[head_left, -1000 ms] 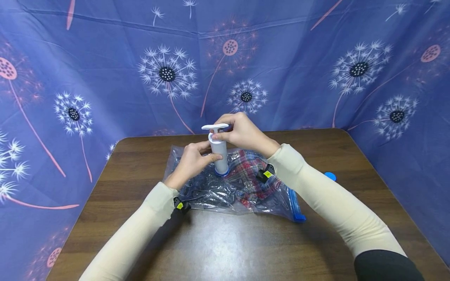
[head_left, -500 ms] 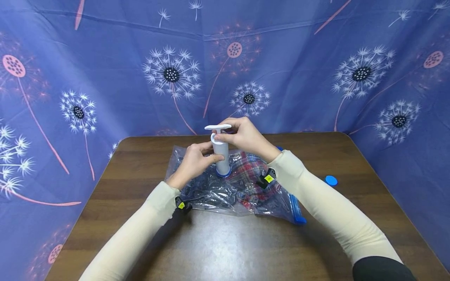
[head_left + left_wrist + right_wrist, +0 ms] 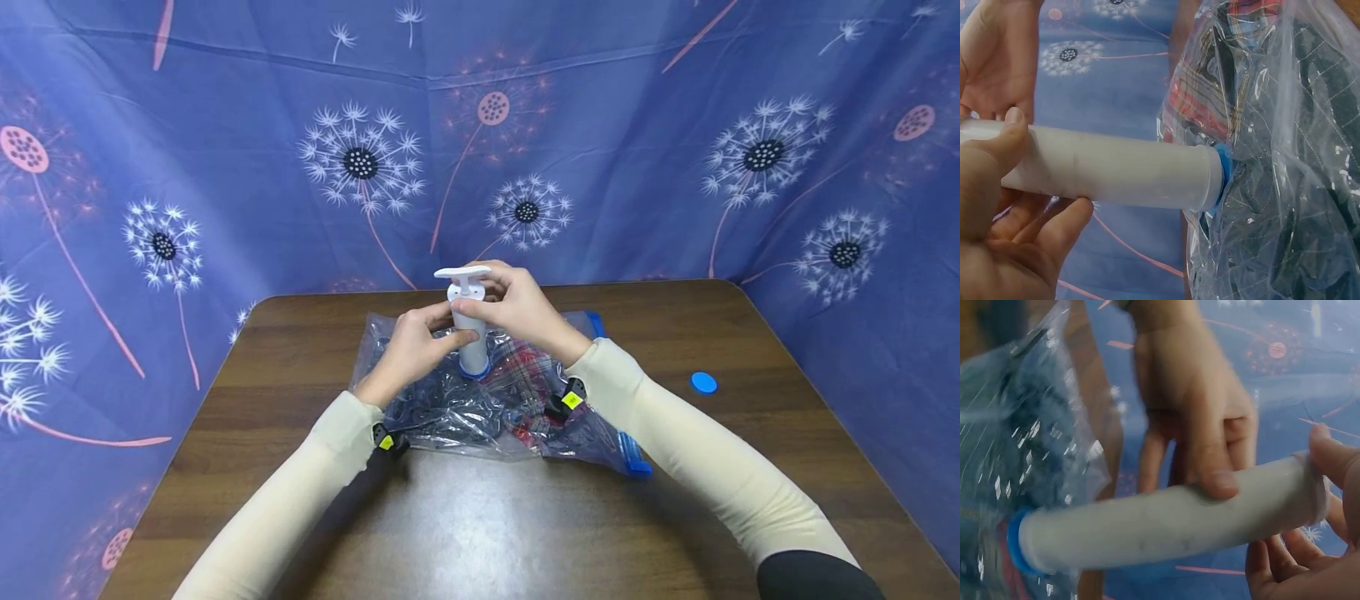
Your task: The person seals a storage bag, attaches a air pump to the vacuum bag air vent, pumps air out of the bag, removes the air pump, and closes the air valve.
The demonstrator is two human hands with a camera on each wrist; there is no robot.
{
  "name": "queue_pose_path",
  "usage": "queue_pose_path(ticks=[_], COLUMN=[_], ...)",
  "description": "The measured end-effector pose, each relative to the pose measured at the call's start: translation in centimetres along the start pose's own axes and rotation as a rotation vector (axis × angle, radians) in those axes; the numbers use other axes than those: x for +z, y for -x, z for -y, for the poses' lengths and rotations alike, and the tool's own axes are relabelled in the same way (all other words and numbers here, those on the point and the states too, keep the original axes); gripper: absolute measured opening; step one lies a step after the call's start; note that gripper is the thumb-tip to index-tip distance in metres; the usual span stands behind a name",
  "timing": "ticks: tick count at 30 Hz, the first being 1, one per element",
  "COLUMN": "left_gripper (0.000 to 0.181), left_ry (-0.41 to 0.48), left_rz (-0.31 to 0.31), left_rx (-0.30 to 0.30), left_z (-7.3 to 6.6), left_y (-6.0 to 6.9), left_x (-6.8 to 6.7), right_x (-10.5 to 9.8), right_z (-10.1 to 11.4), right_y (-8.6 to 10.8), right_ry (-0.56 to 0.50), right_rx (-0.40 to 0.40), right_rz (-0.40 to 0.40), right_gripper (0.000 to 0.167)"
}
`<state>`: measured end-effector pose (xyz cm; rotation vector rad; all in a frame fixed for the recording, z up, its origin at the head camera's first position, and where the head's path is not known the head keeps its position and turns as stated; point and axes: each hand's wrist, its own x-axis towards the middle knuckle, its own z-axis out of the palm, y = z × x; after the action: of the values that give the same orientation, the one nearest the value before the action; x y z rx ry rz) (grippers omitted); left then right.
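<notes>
A white hand pump with a T-shaped handle stands nearly upright on the blue valve of a clear vacuum storage bag. Inside the bag lie red plaid cloth and dark quilted cloth. My left hand grips the middle of the barrel, thumb in front and fingers behind. My right hand holds the barrel's top end just under the handle, its thumb across the near side. In the right wrist view, both hands meet the barrel at different heights.
A round blue cap lies on the wooden table to the right of the bag. Blue zip edging runs along the bag's right end. A blue patterned cloth hangs behind the table.
My right hand has slid down slightly, from the pump's top around the shaft to the barrel's upper end, uncovering the top cap. My left hand keeps its grip; the pump stays on the valve.
</notes>
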<state>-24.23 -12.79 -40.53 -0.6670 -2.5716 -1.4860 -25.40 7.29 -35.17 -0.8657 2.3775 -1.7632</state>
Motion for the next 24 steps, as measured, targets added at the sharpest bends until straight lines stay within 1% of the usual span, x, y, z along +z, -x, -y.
queue_pose_path(ticks=[2, 5, 7, 9, 11, 14, 16, 18, 20, 22, 24], left_gripper=[0.055, 0.057, 0.059, 0.061, 0.065, 0.071, 0.074, 0.078, 0.080, 0.080, 0.078], left_ry=[-0.022, -0.049, -0.065, -0.103, -0.158, -0.237, -0.273, -0.318, -0.385, -0.450, -0.492], left_rz=[-0.009, -0.019, -0.016, 0.000, 0.033, 0.098, 0.141, 0.181, 0.216, 0.246, 0.269], left_rx=[0.010, 0.023, 0.018, 0.009, -0.003, -0.018, -0.029, -0.023, -0.012, 0.006, 0.014], left_z=[0.0, 0.1, 0.3, 0.5, 0.9, 1.5, 2.0, 2.4, 2.8, 3.1, 3.3], left_y=[0.1, 0.2, 0.4, 0.6, 1.0, 1.6, 2.0, 2.3, 2.5, 2.7, 2.8], left_x=[0.1, 0.3, 0.4, 0.4, 0.5, 0.5, 0.4, 0.3, 0.0, -0.3, -0.7], right_x=[0.3, 0.7, 0.9, 1.1, 1.1, 1.1, 1.1, 1.1, 1.1, 1.1, 1.0], right_z=[-0.3, -0.8, -0.9, -0.9, -0.9, -0.9, -0.9, -0.9, -0.9, -0.9, -0.9], right_y=[0.2, 0.3, 0.4, 0.4, 0.5, 0.7, 0.7, 0.7, 0.7, 0.7, 0.6], right_ry=[0.036, 0.098, 0.127, 0.148, 0.162, 0.186, 0.196, 0.198, 0.201, 0.198, 0.201], right_rx=[-0.014, -0.035, -0.044, -0.043, -0.038, -0.024, -0.022, -0.023, -0.025, -0.025, -0.019], right_rz=[-0.001, -0.026, -0.047, -0.059, -0.061, -0.062, -0.062, -0.062, -0.061, -0.059, -0.055], right_gripper=[0.054, 0.060, 0.061, 0.060, 0.060, 0.059, 0.059, 0.060, 0.061, 0.061, 0.061])
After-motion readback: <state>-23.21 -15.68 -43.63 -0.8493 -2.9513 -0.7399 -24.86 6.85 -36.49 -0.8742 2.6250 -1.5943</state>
